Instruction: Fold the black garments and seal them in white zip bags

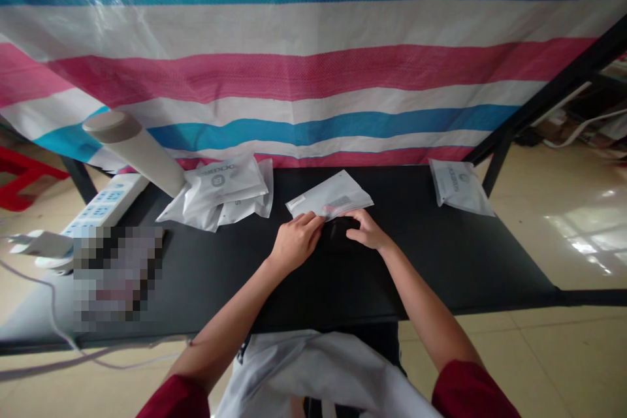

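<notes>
A white plastic packaging bag (330,194) lies flat on the black table, with a small label at its left corner and a greyish printed patch near its front edge. My left hand (298,241) is closed at the bag's near edge, its fingers bent over the plastic. At the right part of that same edge, the fingers of my right hand (366,230) are stretched out and touch the bag. The right thumb stands apart from them, over a dark area. Whether a black item lies in that dark area, I cannot tell.
Several filled white bags (220,189) are piled at left, beside a leaning white bottle (134,150). A power strip (105,209) with a charger (42,245) and a blurred-out object (117,274) lie farther left. Another filled bag (460,187) sits at right. A striped sheet (313,72) hangs behind.
</notes>
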{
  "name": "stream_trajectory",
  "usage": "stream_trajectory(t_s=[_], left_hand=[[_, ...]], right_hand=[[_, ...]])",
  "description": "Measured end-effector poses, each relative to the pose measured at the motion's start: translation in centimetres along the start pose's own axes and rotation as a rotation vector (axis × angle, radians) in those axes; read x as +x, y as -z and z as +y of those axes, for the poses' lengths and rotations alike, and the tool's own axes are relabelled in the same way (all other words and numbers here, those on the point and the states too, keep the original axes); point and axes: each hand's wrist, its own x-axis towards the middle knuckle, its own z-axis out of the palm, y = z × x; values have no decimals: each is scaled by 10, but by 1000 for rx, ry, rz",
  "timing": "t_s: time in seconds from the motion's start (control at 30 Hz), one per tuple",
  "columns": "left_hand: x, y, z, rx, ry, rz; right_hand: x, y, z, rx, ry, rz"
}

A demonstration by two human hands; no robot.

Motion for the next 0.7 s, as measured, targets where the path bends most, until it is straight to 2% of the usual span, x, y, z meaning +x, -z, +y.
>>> stream_trajectory(t_s=[0.17, 0.27, 0.33, 0.4, 0.5, 0.57, 0.7], left_hand=[[0, -2, -1, -29, 50, -5], [0, -4, 0, -111, 83, 31], [0, -5, 2, -196, 114, 77], [-1, -5, 3, -280, 140, 129], [-1, -5, 6, -327, 155, 202], [-2, -5, 8, -322, 137, 219], [-3, -6, 12, -354, 88, 173]], right_hand=[[8, -6, 13, 142, -257, 134], [11, -7, 20, 209, -377, 208], [11, -6, 22, 184, -383, 241], [12, -5, 21, 122, -325, 237], [12, -5, 20, 56, -210, 94], [12, -7, 20, 33, -188, 24], [13, -8, 23, 56, -280, 121]])
